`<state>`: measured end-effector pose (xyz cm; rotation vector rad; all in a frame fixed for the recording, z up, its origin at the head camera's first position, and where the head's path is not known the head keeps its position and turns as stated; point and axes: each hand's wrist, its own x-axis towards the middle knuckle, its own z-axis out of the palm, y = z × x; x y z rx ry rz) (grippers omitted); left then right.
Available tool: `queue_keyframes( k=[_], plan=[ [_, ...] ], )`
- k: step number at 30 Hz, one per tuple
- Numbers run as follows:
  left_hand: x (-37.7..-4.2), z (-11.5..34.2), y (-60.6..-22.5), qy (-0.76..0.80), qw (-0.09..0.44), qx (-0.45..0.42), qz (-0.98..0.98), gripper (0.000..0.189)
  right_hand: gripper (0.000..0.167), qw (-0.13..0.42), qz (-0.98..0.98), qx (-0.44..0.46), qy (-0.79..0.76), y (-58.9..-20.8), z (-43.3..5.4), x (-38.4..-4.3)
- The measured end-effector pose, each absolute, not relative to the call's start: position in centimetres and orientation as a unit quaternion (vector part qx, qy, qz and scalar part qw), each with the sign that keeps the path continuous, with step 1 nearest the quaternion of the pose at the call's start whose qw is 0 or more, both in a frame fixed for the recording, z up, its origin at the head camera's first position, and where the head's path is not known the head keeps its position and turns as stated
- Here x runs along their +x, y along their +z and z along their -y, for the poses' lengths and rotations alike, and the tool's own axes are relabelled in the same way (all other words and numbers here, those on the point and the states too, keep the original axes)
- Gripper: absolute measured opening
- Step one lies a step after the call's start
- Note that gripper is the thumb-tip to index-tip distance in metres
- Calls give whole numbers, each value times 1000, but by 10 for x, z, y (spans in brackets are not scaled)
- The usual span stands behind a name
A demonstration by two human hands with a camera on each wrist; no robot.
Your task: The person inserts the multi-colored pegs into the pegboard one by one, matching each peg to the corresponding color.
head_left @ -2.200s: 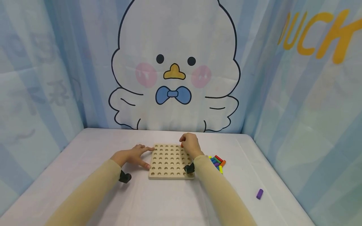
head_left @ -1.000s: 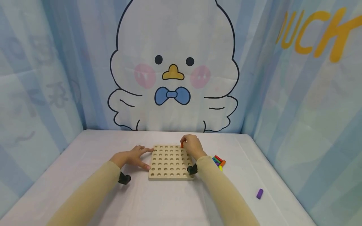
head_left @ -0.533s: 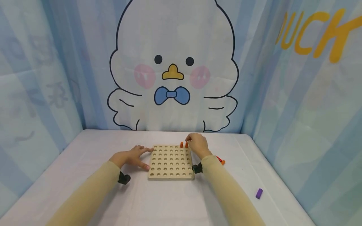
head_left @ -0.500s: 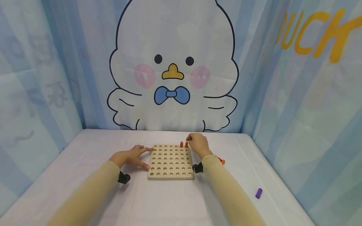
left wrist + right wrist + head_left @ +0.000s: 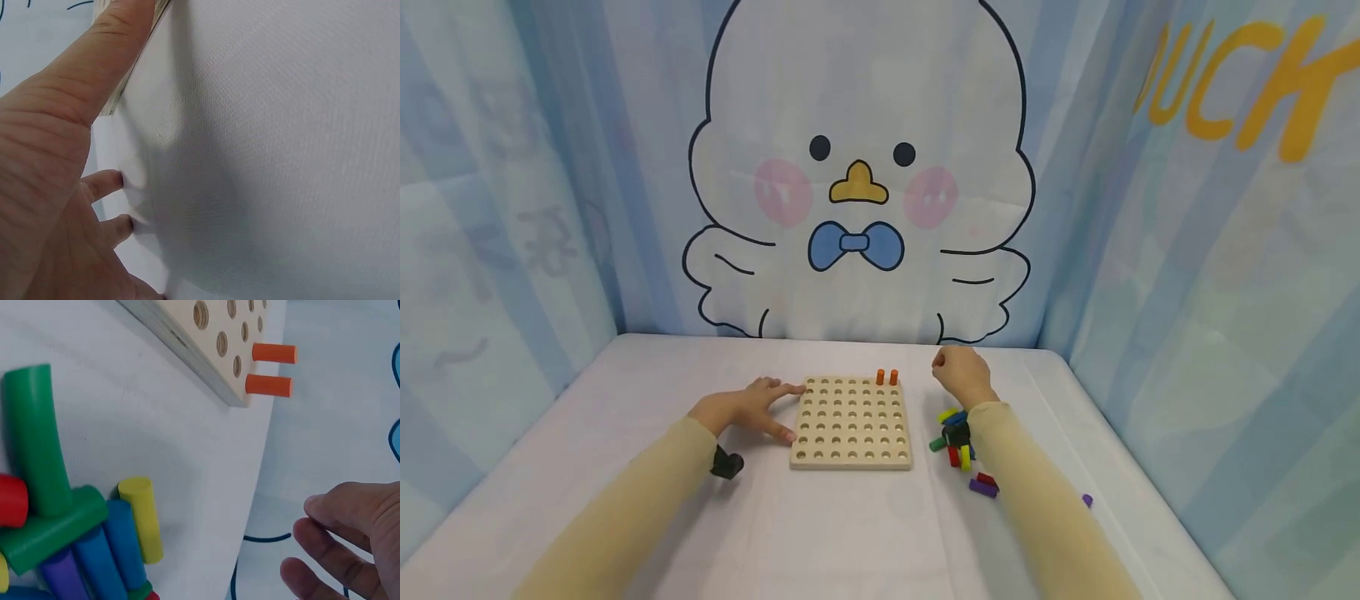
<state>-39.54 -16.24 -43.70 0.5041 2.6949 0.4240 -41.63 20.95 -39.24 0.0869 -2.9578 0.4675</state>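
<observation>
Here, 2 orange cylinders upright in a holed wooden board.

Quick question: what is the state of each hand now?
Left hand: open, touching the pale, square wooden board with holes.
Right hand: open, fingers loosely curled, holding nothing visible.

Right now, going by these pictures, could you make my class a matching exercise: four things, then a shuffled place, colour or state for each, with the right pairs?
1. Board
2. Orange pegs
3. Left hand
4. Loose pegs

A. Touching the board's left side
B. Lying in mixed colours to the board's right
C. Flat, pale and wooden
D. Upright at the board's far right corner

Pairs: 1-C; 2-D; 3-A; 4-B
</observation>
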Motion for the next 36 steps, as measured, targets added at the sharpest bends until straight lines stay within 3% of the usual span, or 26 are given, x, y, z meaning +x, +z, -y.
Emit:
queue_keyframes(
  k=[6,15,29,36],
  plan=[
    [-396,163,-436,152,184,177,-955,103,13,27,991,4,129,-387,-231,-414],
    [-397,162,-437,155,189,172,-954,103,26,-115,986,-83,92,-381,-255,-405],
    [-398,164,-437,151,186,168,-956,102,34,-196,970,-114,92,-380,-262,-397],
    [-399,163,-438,153,187,167,-956,103,31,-204,966,-118,109,-383,-264,-399]
  ],
)
